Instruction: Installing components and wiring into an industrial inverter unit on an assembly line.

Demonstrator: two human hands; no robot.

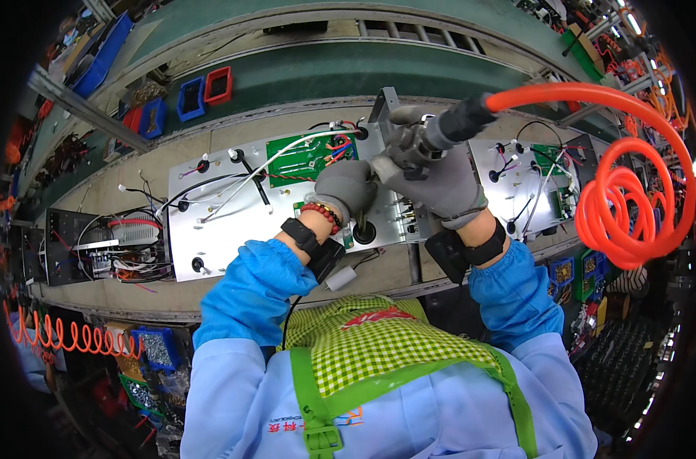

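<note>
My right hand (443,187), in a grey glove, is wrapped round a metal air tool (417,149). A black coupling (470,122) joins its end to an orange air hose (577,93). My left hand (346,187), also gloved, is closed just beside the tool, over a white metal panel (233,237); what its fingers hold, if anything, is hidden. Beyond the left hand, a green circuit board (294,159) is mounted on the panel, with a white cable (275,158) across it. Black, white and coloured wires run over the panel.
A second white panel (505,183) with wires lies to the right. At the left stands a black metal case (65,245) full of wiring. Blue bins (191,99) and a red bin (218,86) sit on the far green surface. The hose coils (619,206) hang at right.
</note>
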